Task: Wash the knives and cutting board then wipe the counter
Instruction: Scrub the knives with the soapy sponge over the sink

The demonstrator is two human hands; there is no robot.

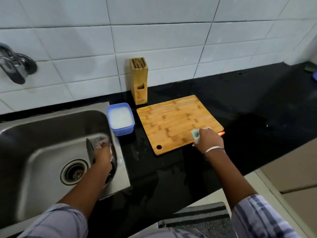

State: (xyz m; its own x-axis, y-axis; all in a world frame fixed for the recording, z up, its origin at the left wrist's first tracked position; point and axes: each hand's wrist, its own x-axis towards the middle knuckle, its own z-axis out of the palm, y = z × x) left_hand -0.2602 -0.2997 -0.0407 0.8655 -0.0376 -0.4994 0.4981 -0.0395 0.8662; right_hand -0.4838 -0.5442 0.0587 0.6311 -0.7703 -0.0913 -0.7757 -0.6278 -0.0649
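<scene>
gripping a knife (90,149) with a dark blade, the left hand (103,157) sits inside the sink (42,131), close against its right wall, in the head view; the fingers are curled round it, though blur hides just how. the blade points toward the back of the sink. the right hand (209,140) is well apart from it, over on the black desk (248,109), clenched round a green and white sponge (196,134) that presses on the cutting board (171,122) at the board's near right corner. the board lies flat in the middle of the desk, its round hole at the near left corner. an orange tip (221,133) pokes out past the board's right edge, just beyond the right hand's knuckles; what it belongs to i cannot tell. between sink and board stands a blue tub (122,132) of cloudy white liquid, at the sink's right rim. behind the board, against the tiled wall at the desk's back edge, stands a wooden knife block (138,78).
</scene>
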